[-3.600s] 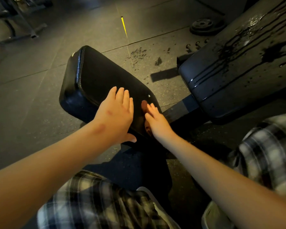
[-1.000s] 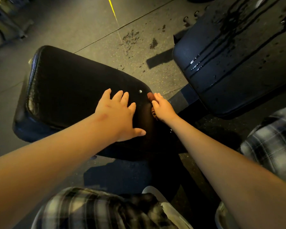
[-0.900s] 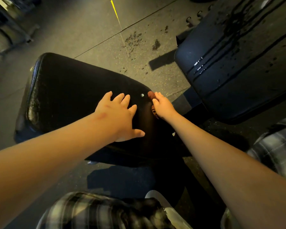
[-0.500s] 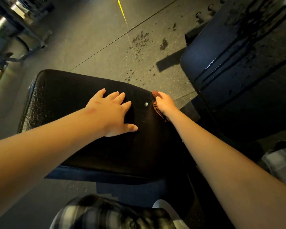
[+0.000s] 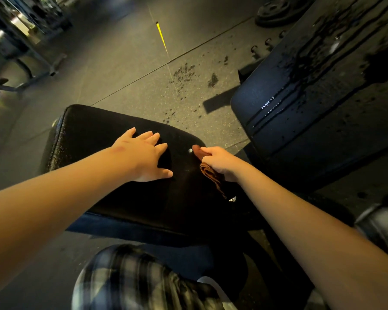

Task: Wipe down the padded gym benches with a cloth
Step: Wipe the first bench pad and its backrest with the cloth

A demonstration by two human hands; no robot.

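- The left hand (image 5: 143, 155) lies palm down on the black seat pad (image 5: 94, 139), fingers straight and a little spread, thumb out to the side; it holds nothing
- The right hand (image 5: 221, 162) is at the pad's right edge, its fingers curled round a brown cloth (image 5: 208, 174) and pressing it against the vinyl
- The cloth is bunched under that hand — one end pokes out past the fingertips, the other trails down the side of the pad toward the wrist
- A small metal stud (image 5: 190, 150) sits in the pad just left of the cloth's upper end, between the two hands
- To the right, apart from the seat pad, stands the tilted back pad (image 5: 318, 104), its dark surface streaked and spotted with liquid that runs down in lines
- The grey rubber floor (image 5: 112, 70) shows dark drip marks between the two pads, and a thin yellow line (image 5: 161, 36) further off
- A weight plate (image 5: 276, 10) lies flat on the floor at the top right
- Blurred metal frames (image 5: 23, 52) fill the upper left corner
- A knee in plaid fabric (image 5: 132, 280) is at the bottom — just below the seat pad
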